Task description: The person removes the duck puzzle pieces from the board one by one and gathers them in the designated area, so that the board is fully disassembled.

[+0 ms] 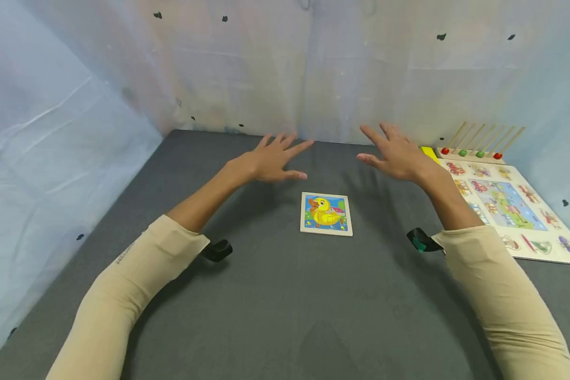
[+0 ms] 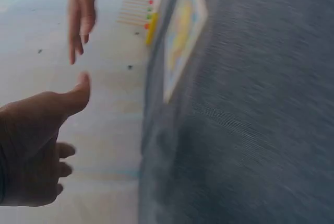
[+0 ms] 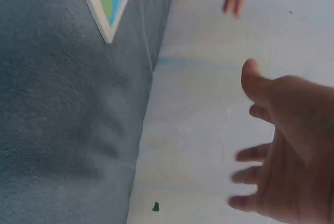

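Note:
A small square duck puzzle [image 1: 326, 214] with a pale frame lies flat on the dark grey table [image 1: 275, 306]. Its yellow duck sits on a blue background. Above and to the left of it, in the head view, my left hand [image 1: 271, 158] hovers with fingers spread, holding nothing. My right hand [image 1: 396, 153] is likewise raised, up and to the right of the puzzle, fingers apart and touching nothing. The left wrist view shows the left hand [image 2: 39, 135] with its thumb outstretched. In the right wrist view the right hand [image 3: 292, 140] has its fingers extended.
On the right lies a large pale picture board [image 1: 556, 240] with small printed figures. Behind it stands a wooden rack [image 1: 475, 154] with thin upright sticks and red and green beads. A yellow strip [image 1: 429, 153] shows beside the rack. Pale sheeting [image 1: 266, 68] hangs behind the table.

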